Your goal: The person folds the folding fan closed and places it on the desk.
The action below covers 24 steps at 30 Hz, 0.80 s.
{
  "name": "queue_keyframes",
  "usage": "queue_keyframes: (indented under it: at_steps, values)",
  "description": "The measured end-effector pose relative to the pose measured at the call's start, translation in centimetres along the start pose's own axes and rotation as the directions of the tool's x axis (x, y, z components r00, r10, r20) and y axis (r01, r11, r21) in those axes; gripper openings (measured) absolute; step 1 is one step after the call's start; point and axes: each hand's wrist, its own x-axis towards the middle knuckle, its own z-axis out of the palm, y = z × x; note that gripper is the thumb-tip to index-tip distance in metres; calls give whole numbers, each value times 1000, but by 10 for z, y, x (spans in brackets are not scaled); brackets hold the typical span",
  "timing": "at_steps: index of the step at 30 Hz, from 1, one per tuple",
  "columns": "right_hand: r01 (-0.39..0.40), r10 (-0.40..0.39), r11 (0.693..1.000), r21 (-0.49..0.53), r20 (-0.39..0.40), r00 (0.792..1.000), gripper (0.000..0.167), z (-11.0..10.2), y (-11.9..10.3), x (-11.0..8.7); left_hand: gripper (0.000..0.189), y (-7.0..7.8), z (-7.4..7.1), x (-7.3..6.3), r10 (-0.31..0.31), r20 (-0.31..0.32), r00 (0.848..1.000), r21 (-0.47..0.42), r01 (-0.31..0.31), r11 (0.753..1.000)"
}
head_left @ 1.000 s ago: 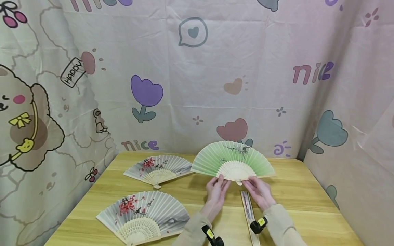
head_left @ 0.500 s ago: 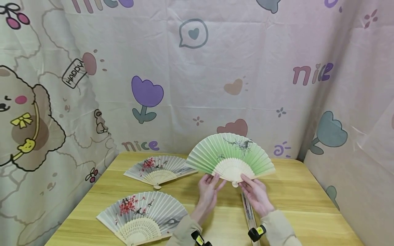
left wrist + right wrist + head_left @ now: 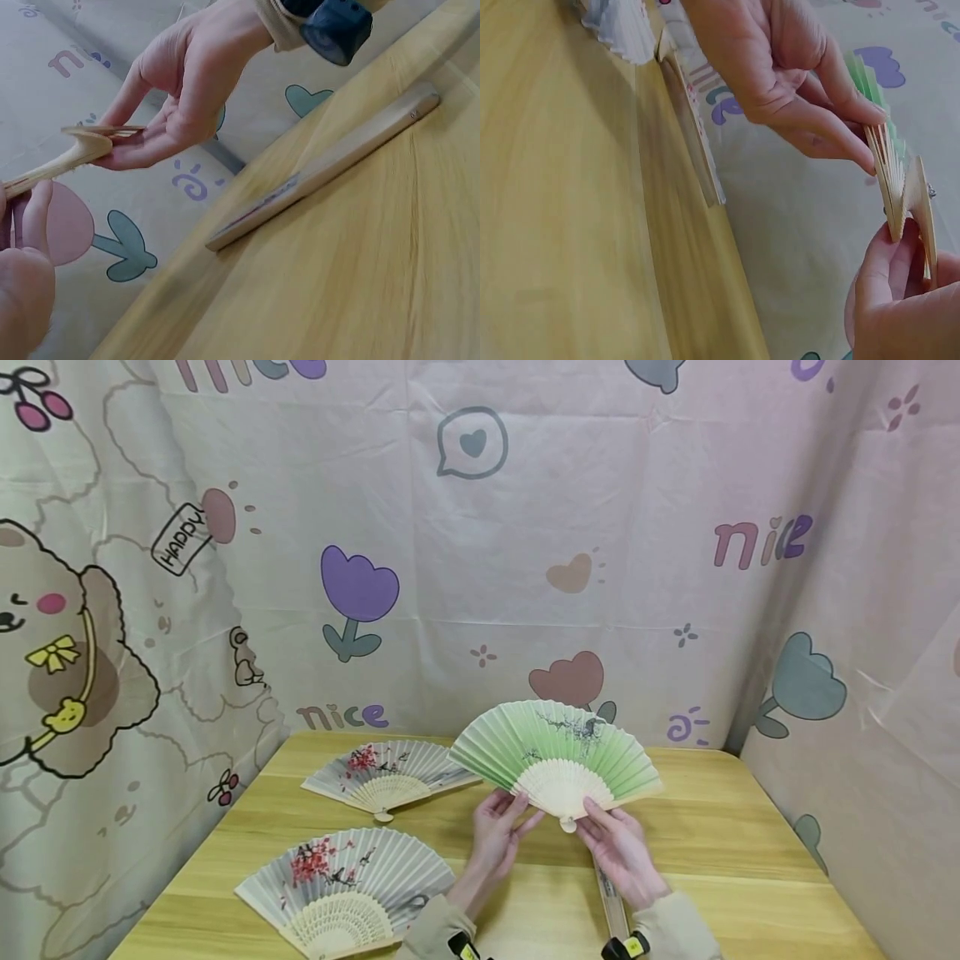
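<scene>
Backdrop (image 3: 480,535): pale cloth printed with tulips, hearts and "nice", hanging behind a wood-grain desk (image 3: 735,835).
Near grey fan (image 3: 345,893): spread on the desk, red blossoms on its leaf; unmoved, though the left sleeve (image 3: 435,931) now covers slightly more of its lower right corner.
Far grey fan (image 3: 390,777): also spread and lying where it lay a second ago; the green fan's left edge now crosses in front of its right end.
Left hand (image 3: 497,835): its grip pinches the green fan's left outer stick between thumb and fingers; it has moved a little leftward over the last second.
Green fan (image 3: 557,760): open, dark branches on its leaf, held up above the desk between both hands; lower in the head view than half a second ago and slightly farther left, so more of the pink flower on the backdrop shows.
Folded fan (image 3: 611,902): closed on the desk, below the right hand, which now hides its far end.
Right hand (image 3: 618,852): its grip pinches the right outer stick near the pivot; it has also come slightly nearer the person.
</scene>
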Motion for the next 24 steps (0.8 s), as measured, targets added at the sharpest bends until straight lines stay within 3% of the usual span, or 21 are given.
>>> queue_keyframes:
  at_steps: [11, 24]
  values:
    - [-33, 33, 999, 4, -7, 999, 17, 0, 12, -7, 23, 4, -15, -7, -14, 65, 998, 11, 14, 1000]
    - [-98, 96, 995, 35, 67, 993, 14, -6, 19, -16, 17, 7, -26, -12, 10, 172, 985, 21, -14, 1000]
